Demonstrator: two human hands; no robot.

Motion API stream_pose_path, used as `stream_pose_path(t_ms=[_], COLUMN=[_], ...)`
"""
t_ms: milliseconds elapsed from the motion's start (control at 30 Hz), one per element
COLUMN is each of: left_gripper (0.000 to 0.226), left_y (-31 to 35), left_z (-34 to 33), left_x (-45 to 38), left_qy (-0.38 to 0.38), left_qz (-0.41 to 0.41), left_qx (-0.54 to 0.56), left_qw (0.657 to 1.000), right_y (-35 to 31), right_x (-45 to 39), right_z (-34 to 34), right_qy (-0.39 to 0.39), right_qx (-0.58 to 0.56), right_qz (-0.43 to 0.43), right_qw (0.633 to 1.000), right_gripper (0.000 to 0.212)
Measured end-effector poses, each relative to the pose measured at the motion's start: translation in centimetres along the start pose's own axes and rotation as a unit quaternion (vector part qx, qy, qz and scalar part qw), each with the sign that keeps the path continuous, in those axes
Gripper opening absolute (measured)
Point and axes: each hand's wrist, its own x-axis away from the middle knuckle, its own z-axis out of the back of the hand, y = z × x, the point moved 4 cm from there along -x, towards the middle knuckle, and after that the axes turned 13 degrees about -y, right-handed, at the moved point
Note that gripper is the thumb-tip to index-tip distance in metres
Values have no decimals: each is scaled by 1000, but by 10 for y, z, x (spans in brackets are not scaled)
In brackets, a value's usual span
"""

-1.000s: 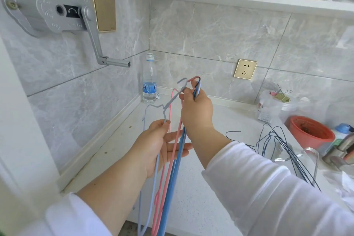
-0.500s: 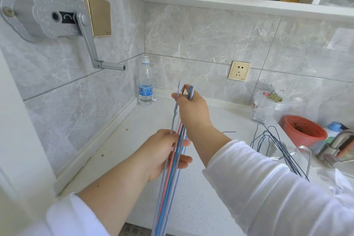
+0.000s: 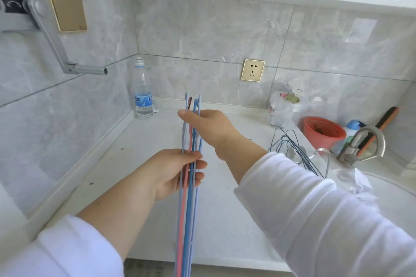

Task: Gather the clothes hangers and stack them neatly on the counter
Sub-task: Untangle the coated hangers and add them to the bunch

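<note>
Head: hangers now squared between hands.

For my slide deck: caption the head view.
Both hands hold a bundle of coloured hangers upright above the counter.

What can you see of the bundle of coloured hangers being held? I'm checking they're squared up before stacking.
The coloured hangers are thin coated pieces in pale blue, pink and mid blue, seen edge-on and pressed close together, upright above the counter. The right hand pinches them just below their hooks; the left hand grips them lower down. Their lower ends run out of view.
</note>
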Motion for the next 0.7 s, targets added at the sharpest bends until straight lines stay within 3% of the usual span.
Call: stream_pose_path(t_ms=[67, 100, 267, 367, 433, 567, 700], left_gripper=[13, 13, 12, 12, 12, 13, 13], left_y=[-2, -3, -4, -4, -3, -3, -8], left_z=[-7, -10, -27, -35, -38, -46, -51], left_x=[-5, -6, -13, -17, -20, -24, -26], left_qy=[-2, 0, 3, 3, 4, 2, -4], left_qz=[-10, -17, -35, -45, -51, -55, -51], left_qx=[12, 19, 46, 50, 51, 52, 47], left_qw=[1000, 1000, 998, 998, 997, 997, 998], right_y=[19, 29, 88, 120, 131, 152, 167], right_x=[6, 9, 37, 52, 60, 70, 66], right_z=[28, 47, 130, 148, 144, 120, 109], right_qy=[33, 61, 127, 80, 52, 6, 9], right_qx=[6, 26, 218, 316, 385, 387, 431], right_qz=[-38, -53, -211, -303, -314, -312, -291], right_qw=[999, 996, 944, 896, 866, 867, 854], right_gripper=[68, 68, 35, 44, 50, 57, 40])
